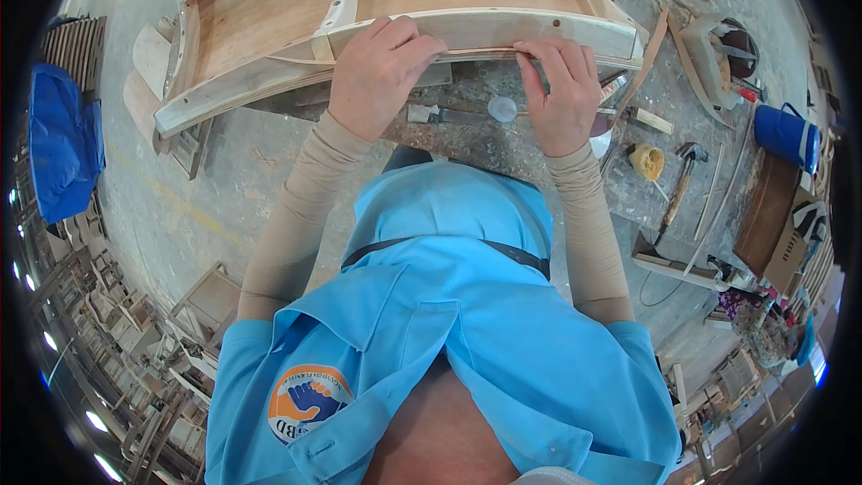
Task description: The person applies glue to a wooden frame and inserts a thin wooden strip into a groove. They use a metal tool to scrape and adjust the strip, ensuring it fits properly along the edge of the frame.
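Observation:
A curved wooden furniture frame [485, 29] with plywood panels lies in front of me on a worn grey work surface. Along its near edge runs a thin wood strip [481, 53], its left end standing slightly off the frame. My left hand [377, 76] pinches this strip left of the middle, thumb and fingers together, the palm partly hiding the edge. Farther right, my right hand [564, 90] holds the same strip between thumb and fingertips, close to the frame's right end. Between the hands the strip lies against the frame's lower edge.
Right of my right hand are a tub of yellowish paste [646, 162], a hammer [675, 190] and a wooden-handled tool [650, 119]. A blue jug [787, 136] and cardboard box [787, 256] stand farther right. A round translucent disc [503, 109] lies below the frame; a blue bag [65, 144] hangs far left.

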Tool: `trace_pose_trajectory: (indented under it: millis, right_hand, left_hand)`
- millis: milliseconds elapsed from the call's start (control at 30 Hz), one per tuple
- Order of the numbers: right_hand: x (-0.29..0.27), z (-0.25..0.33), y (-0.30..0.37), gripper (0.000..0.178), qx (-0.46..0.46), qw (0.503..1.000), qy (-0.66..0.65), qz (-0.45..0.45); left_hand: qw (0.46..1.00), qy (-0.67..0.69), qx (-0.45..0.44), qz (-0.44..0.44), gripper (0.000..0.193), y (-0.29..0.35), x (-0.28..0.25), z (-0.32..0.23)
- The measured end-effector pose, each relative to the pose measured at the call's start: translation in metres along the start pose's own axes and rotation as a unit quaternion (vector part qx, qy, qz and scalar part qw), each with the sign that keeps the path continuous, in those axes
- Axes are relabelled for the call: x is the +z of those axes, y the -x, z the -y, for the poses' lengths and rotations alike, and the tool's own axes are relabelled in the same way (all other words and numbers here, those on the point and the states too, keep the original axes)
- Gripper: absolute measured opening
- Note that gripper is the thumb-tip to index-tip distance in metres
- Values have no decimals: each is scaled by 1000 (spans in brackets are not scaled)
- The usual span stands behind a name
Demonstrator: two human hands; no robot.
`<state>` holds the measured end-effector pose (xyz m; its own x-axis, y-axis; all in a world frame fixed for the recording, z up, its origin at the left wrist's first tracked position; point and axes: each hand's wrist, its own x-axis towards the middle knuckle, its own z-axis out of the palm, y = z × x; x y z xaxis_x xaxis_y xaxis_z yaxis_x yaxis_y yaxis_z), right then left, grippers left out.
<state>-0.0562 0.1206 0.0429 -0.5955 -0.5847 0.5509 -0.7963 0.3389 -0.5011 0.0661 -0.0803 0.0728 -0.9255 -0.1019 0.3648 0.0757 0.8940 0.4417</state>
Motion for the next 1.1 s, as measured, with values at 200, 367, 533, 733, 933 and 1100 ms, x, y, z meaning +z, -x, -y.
trace_pose_trajectory:
  millis: [200, 367, 533, 733, 933, 1100]
  right_hand:
    - [-2, -1, -1, 16, 7, 1000, -8, 11]
    - [-5, -1, -4, 16, 12, 999, -12, 28]
    - [-7, 1, -8, 16, 25, 999, -9, 45]
    - [-9, 0, -11, 13, 42, 997, -14, 60]
    - [-12, -2, -16, 13, 46, 995, -21, 84]
    - [-11, -3, -17, 12, 42, 996, -29, 78]
  left_hand:
    - [1000, -5, -8, 18, 15, -1, -3, -2]
    - [999, -4, -14, 38, 16, -4, -5, -2]
    - [999, -10, -25, 34, 15, -5, -4, -5]
    - [998, -29, -19, 61, 14, -6, -6, -8]
    - [995, -23, -51, 78, 16, -11, -8, -12]
    - [995, 14, -69, 64, 20, -12, -8, -12]
